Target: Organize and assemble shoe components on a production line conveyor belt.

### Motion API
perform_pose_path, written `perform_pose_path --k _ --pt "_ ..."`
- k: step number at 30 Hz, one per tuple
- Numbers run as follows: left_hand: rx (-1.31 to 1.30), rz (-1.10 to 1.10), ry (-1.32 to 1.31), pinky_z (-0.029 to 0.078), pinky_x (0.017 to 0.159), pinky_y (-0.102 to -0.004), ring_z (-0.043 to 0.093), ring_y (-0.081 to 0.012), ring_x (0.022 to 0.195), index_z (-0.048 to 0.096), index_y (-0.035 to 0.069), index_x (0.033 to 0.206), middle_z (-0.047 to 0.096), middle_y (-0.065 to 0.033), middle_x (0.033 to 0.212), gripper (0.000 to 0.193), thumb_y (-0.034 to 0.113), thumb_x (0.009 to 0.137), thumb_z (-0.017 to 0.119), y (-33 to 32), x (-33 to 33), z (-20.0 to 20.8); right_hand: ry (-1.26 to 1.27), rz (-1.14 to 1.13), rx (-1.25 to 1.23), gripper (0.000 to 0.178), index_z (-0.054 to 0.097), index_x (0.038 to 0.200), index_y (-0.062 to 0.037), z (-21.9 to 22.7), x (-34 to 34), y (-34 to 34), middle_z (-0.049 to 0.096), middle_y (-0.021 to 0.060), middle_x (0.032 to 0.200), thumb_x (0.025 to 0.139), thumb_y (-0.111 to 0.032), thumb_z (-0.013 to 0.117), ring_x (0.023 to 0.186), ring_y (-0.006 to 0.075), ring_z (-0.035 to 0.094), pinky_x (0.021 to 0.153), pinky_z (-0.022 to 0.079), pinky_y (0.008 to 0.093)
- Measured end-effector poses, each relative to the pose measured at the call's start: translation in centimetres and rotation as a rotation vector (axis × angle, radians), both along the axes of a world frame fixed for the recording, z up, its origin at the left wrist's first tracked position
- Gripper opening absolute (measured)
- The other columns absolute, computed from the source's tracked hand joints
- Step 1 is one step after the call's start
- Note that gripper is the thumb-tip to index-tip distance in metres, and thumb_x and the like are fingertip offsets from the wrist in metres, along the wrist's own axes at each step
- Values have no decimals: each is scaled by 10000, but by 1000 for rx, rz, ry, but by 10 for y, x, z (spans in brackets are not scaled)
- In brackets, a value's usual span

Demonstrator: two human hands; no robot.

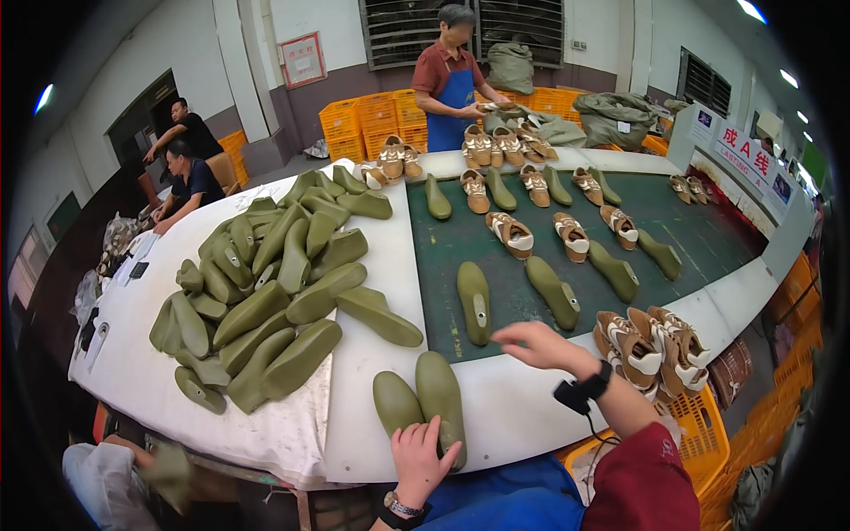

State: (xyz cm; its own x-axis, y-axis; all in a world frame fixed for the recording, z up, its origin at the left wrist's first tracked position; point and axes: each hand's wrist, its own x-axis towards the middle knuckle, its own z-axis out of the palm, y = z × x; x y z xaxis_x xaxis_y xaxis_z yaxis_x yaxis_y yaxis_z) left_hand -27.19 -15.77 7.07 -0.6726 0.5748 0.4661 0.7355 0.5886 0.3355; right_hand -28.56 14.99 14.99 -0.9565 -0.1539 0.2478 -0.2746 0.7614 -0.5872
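Head view: left hand (420, 458) lies open, fingertips touching two olive shoe lasts (421, 398) at six o'clock on the white tabletop (509, 398); right hand (536, 343) hovers open at four o'clock, beside brown-and-white shoes (651, 347).

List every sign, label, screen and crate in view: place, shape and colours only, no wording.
Wall notice: back wall, left of the barred window; rectangular, red frame, pale sheet.
Line sign: right side of the conveyor; white panel, red characters.
Two small screens: on that same white panel; dark rectangles.
Yellow crates: stacked against the back wall; slatted plastic.
Yellow basket: right of the right hand; holds tan shoes.
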Motion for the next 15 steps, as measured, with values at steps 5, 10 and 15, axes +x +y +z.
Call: perform_pose_path --k 5,10,15 --pt "11 10 31 356 925 -457 532 -275 987 577 46 1157 610 -109 976 561 373 723 718 1 4 -3 -98 -545 270 304 631 1060 -66 -17 130 60 639 154 1018 784 -186 664 919 338 613 831 488 413" --pt "1 12 24 351 943 -461 526 -284 997 579 41 1155 605 -119 974 557 363 722 718 1 4 -3 12 -663 599 390 600 1099 -84 -64 208 61 615 157 1036 740 -195 701 938 345 599 816 490 420" --pt "-21 12 -11 342 956 -482 520 -284 1002 562 50 1182 599 -122 973 568 362 733 712 -6 6 -3 85 -890 403 427 565 1128 -64 -62 218 37 553 180 1157 728 -128 698 975 363 583 822 486 428"
